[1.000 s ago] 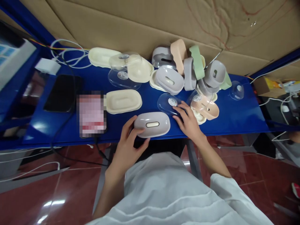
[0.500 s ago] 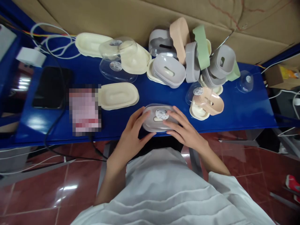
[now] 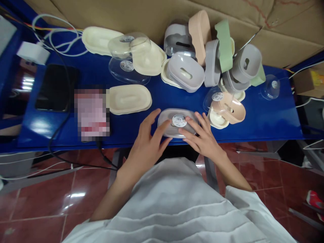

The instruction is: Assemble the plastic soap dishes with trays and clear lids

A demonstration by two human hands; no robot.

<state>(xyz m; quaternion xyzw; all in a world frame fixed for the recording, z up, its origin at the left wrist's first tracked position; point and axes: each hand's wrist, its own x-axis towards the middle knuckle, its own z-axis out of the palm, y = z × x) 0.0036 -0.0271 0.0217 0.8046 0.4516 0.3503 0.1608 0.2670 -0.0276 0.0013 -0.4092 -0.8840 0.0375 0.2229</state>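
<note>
A grey oval box [image 3: 165, 122] under a clear lid with a round white label [image 3: 179, 120] lies at the front edge of the blue table [image 3: 126, 130]. My left hand [image 3: 149, 141] is at its left side, fingers spread, fingertips at the lid's left part. Over the right part rests my right hand [image 3: 202, 135], its fingers apart and touching the lid near the label. Neither hand is closed round the box.
Left of the box lies a cream tray [image 3: 130, 99], beyond a blurred pink item [image 3: 91, 113] and a black phone [image 3: 54, 87]. Grey, peach [image 3: 199, 37] and green [image 3: 224, 45] parts are heaped behind. Clear lids [image 3: 270, 87] and cables [image 3: 68, 25] lie around.
The view has shifted slightly. My left hand's index finger and thumb have spread away from the lid's left rim, while my right hand has its fingers a little more raised and spread.
</note>
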